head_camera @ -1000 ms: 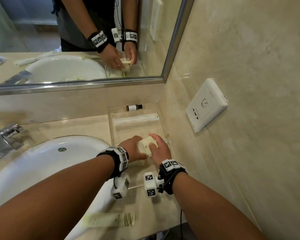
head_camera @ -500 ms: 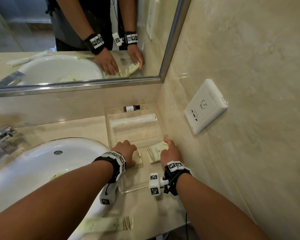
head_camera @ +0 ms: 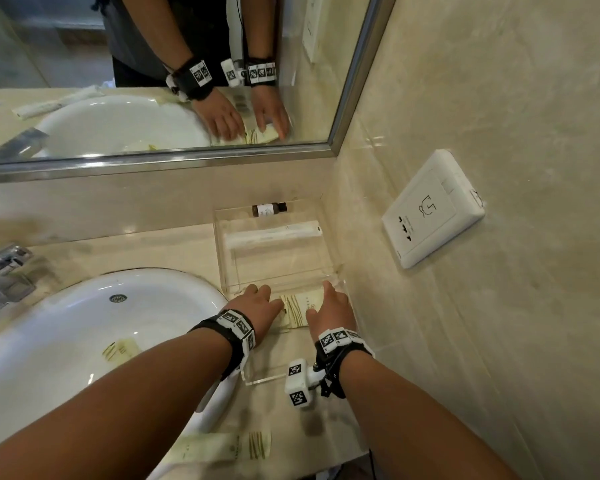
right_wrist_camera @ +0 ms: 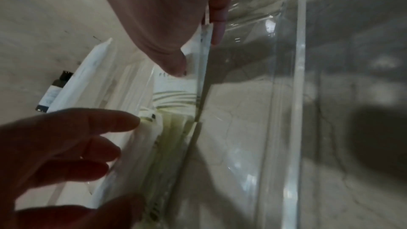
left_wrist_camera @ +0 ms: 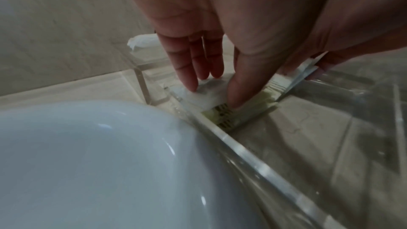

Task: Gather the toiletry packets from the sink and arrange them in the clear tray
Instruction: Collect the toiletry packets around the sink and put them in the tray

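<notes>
Both hands are inside the clear tray [head_camera: 222, 258] beside the white sink [head_camera: 153, 275]. Cream packets with green stripes [head_camera: 300, 310] lie overlapping on the tray floor between them. My left hand [head_camera: 257, 303] has straight fingers, and in the left wrist view the left hand [left_wrist_camera: 209, 76] presses down on the packets [left_wrist_camera: 222, 111]. My right hand [head_camera: 331, 303] pinches the right end of the packets between thumb and fingers [right_wrist_camera: 216, 29]. One more packet [head_camera: 120, 349] lies in the sink bowl. Another packet [head_camera: 222, 448] lies on the counter's front edge.
A long white wrapped item [head_camera: 274, 233] lies across the tray's far part, with a small brown bottle [head_camera: 269, 209] behind it against the wall. A tap [head_camera: 0, 271] stands at the left. A wall socket [head_camera: 433, 209] and a mirror [head_camera: 153, 81] are nearby.
A second ago both hands held one packet together above the tray. Since then they moved apart with the packets and lowered them flat onto the tray floor.
</notes>
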`<state>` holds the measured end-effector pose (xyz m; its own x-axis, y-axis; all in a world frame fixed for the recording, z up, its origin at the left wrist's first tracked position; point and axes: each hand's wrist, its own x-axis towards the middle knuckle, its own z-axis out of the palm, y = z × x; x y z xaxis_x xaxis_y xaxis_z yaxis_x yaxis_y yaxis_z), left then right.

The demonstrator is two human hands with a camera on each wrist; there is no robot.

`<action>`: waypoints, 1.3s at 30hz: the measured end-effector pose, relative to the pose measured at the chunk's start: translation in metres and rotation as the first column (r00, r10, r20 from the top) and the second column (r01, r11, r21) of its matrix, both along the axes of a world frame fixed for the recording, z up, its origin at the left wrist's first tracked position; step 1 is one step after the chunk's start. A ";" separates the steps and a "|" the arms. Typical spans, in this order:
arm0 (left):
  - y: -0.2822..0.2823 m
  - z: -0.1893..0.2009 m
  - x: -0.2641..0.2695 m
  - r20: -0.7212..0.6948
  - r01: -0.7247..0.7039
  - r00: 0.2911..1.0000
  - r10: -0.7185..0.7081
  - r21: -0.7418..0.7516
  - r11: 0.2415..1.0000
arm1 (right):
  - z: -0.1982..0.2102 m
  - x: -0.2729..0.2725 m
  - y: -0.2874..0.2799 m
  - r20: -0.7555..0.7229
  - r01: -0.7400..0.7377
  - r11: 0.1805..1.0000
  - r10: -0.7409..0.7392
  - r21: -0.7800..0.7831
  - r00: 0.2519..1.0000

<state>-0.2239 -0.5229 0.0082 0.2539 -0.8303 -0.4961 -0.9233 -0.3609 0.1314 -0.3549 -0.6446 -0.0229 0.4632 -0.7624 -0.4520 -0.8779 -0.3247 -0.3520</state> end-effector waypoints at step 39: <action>0.071 0.030 0.028 -0.055 -0.307 0.952 0.302 -0.135 0.942 | 0.038 0.013 0.050 -0.054 -0.360 0.928 0.356 -0.093 0.933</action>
